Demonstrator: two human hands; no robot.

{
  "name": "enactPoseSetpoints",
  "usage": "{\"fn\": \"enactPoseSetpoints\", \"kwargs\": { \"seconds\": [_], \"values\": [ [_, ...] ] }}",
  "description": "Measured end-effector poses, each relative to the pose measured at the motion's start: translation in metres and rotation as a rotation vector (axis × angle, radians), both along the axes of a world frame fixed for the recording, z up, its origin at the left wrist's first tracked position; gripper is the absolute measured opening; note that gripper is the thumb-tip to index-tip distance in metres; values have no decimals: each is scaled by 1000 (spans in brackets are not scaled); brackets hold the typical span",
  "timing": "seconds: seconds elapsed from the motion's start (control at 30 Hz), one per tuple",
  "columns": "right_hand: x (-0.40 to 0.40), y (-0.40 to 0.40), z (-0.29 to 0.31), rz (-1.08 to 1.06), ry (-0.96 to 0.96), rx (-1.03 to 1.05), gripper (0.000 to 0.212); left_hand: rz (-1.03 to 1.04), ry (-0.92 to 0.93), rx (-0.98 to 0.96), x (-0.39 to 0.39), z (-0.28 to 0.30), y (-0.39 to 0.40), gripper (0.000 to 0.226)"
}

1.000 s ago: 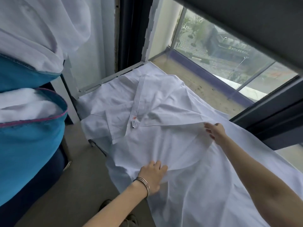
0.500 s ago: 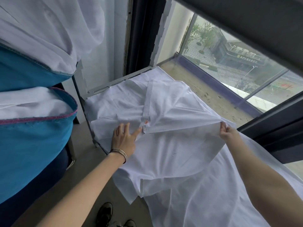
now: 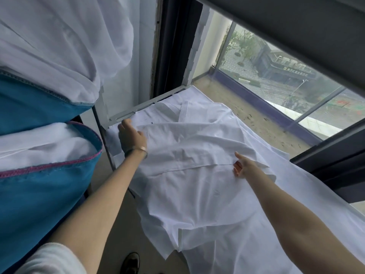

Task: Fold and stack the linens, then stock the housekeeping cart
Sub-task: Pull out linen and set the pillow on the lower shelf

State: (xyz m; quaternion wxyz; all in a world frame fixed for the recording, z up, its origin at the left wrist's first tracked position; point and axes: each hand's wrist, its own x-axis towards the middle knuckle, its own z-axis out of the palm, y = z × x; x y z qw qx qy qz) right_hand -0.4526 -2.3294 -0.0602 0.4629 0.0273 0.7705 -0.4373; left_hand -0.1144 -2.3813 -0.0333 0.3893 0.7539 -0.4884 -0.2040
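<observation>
A white linen sheet lies spread and creased over a grey metal frame by the window, with one edge hanging down near me. My left hand rests flat on the sheet's far left corner, fingers fairly straight. Over the middle fold, my right hand is held out with straight fingers, touching the cloth. Neither hand grips anything that I can see.
At my left hang two blue fabric bags stuffed with white linens. A dusty window ledge and glass run along the right, with a dark frame beside the sheet. The floor and my shoe show below.
My left hand moved up from the tag area to the sheet's far left corner. My right hand let go of the pinched edge, which now lies flat, and opened over the fold.
</observation>
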Motion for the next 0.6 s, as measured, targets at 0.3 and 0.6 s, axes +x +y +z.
{"fn": "enactPoseSetpoints", "kwargs": {
  "seconds": [0.3,0.6],
  "values": [
    [-18,-3,-9,8,163,44,32,-928,-678,34,-63,-74,68,60],
    [-66,-9,28,-77,445,-136,9,-747,-810,-103,-51,-37,45,22]
  ]
}}
